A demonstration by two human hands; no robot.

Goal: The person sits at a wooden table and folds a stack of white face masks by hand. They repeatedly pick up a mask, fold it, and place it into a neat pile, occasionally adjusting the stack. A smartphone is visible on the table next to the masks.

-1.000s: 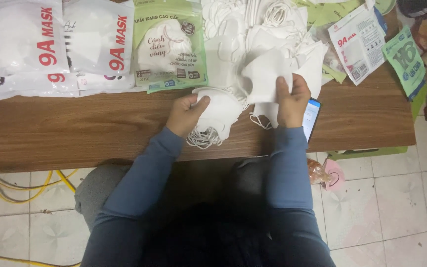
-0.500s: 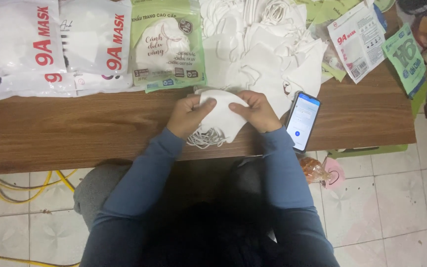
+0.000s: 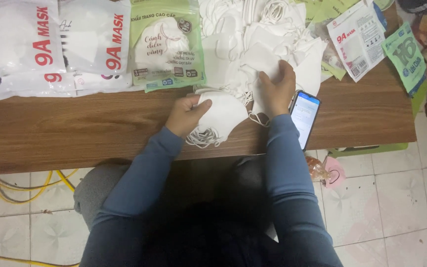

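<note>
The wooden worktop (image 3: 75,133) carries white mask packs (image 3: 50,44) at 10 o'clock, a green pack (image 3: 166,47) at 11 o'clock and a phone (image 3: 305,116) at 3 o'clock. The left hand (image 3: 186,114) pinches a stack of white masks (image 3: 218,116) at the worktop's near edge. The right hand (image 3: 276,89), fingers spread, rests on the loose mask pile (image 3: 253,44). Half a second earlier, both hands pressed the stack together.

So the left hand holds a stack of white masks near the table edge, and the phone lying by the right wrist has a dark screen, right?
Not quite. The head view shows the phone by the right wrist with its screen lit. The left hand does hold the stack of white masks near the table edge.
</note>
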